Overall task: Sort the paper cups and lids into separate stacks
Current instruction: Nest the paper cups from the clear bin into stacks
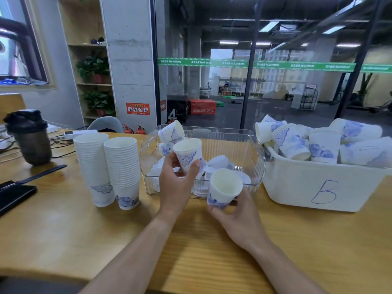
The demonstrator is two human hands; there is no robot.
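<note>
- Two bare hands work above the wooden table (pixel 63 240), each holding one paper cup.
- Nearest, the right hand (pixel 239 219) has its fingers curled around the base of an upright, empty blue-patterned cup (pixel 224 187), held just in front of the clear bin.
- Slightly farther, the left hand (pixel 176 183) pinches a second cup (pixel 188 154) between thumb and fingers, tilted over the clear plastic bin (pixel 257 153).
- White lids (pixel 220 162) lie in that bin, with more cups at its far left corner.
- Left of it stand two tall cup stacks (pixel 108 166), side by side.
- On the right, a white tub (pixel 297 187) marked with a handwritten character holds loose, jumbled cups (pixel 324 143).
</note>
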